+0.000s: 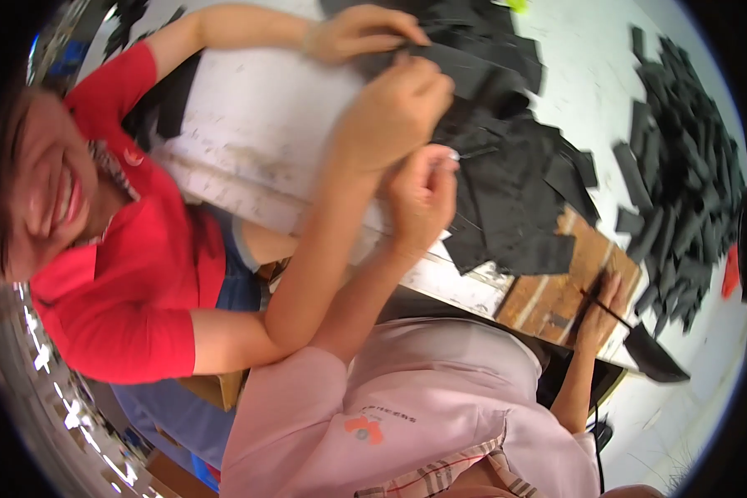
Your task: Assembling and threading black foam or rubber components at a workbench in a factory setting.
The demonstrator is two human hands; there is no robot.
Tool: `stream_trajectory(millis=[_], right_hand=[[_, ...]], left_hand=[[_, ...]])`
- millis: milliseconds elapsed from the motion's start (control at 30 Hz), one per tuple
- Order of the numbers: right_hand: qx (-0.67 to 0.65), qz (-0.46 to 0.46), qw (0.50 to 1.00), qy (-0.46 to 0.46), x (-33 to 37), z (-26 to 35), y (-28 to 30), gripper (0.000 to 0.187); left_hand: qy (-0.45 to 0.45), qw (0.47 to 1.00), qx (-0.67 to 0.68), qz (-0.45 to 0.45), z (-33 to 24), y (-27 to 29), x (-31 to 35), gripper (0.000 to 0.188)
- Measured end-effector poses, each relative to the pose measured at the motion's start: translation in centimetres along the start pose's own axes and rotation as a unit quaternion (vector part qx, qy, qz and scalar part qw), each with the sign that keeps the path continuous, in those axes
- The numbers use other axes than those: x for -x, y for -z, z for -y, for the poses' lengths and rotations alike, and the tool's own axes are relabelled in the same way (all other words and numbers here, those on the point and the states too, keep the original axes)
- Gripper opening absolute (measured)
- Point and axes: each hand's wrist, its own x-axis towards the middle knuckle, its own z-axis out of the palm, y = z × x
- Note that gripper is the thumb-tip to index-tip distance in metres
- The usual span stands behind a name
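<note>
Head view: take wooden board (548, 303) as landmark. Find black fabric pieces (506, 174) piled beyond the board and to its left, nearest pieces overlapping its far-left part. Note left hand (423, 199) left of the board and farther out, just beside the pile's left edge; fingers curled, thumb and fingertips pinched together at a small pale item (454, 155). Cannot identify the item. Fabric immediately right of these tips. Note right hand (602, 311) lying on the right part of the board, fingers extended, not clenched, with pile beyond them and to the left, apart. Thin dark stem across these fingers, ending in black flap (656, 354) off the board's right side. Cannot tell whether gripped. Beyond the board and to its right, see heap of black strips (689, 191) on white tabletop (589, 91). Well left of the board, see co-worker in red top (133, 315).
</note>
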Motion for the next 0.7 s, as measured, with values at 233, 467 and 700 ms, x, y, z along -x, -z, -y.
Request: stream_trajectory(millis=[233, 467, 700], right_hand=[[0.024, 0.074, 0.997, 0.016, -0.4, -0.6, -1.4, 0.020], [-0.500, -0.084, 0.844, -0.178, -3.3, -0.8, 6.3, 0.028], [-0.627, 0.063, 0.774, 0.057, -7.8, -8.7, 26.2, 0.015]], left_hand=[[0.001, 0.999, -0.003, -0.040, -3.1, 0.8, -0.9, 0.008], [0.037, 0.952, 0.081, 0.293, -14.7, -7.1, 0.8, 0.015], [-0.065, 0.856, 0.195, 0.474, -19.2, -12.4, 4.5, 0.030]])
